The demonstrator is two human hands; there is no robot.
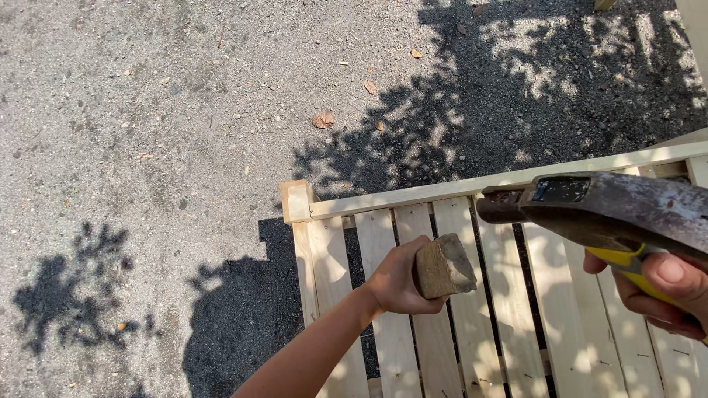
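My left hand [394, 281] grips a short chunk of wood [442, 267], its grey-tipped end pointing right, held just above the slats of a pale wooden slatted frame [383, 200]. My right hand [660, 289] holds a hammer by its yellow handle [627, 259]. The rusty steel hammer head [590, 206] reaches left across the frame, its face a short way up and to the right of the wood chunk. The two do not touch.
The frame lies on grey gravelly asphalt [147, 133] scattered with dry leaves [323, 119] and tree shadows. A square corner post [296, 200] marks the frame's far left corner. Another pale wooden edge [697, 29] shows at the top right.
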